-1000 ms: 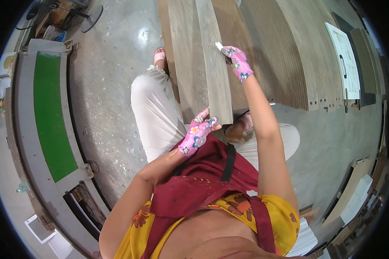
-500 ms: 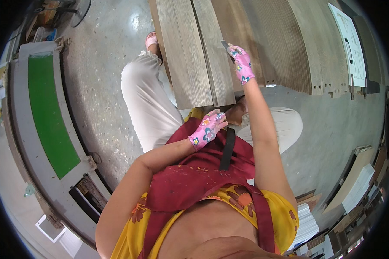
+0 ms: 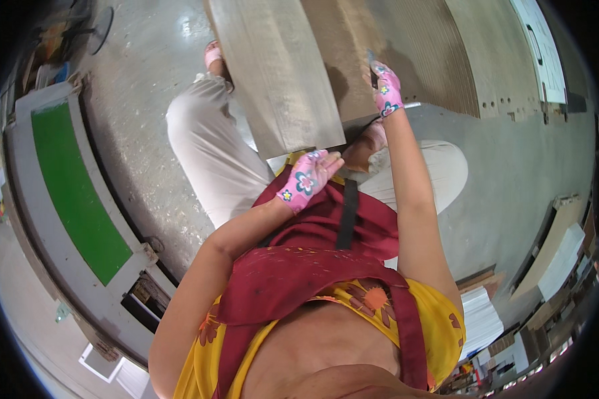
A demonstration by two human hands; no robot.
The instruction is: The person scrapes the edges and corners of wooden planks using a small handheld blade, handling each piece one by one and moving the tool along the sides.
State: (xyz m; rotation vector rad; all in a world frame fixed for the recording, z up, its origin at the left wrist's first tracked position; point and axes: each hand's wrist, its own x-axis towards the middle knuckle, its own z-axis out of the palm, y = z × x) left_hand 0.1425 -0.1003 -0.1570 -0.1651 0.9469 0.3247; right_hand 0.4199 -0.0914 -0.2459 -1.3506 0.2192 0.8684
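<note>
Brown work surface (image 3: 327, 30) with a wide grey wood-grain board (image 3: 273, 73) on it

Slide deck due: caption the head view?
Gloved right hand holds a small tool; left hand, open, near the end of a wood-grain board.

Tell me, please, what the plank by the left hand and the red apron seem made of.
The plank looks like wood or printed laminate, fairly matt, with streaky lengthwise grain. The red apron seems cloth, dull, with soft folds.
</note>
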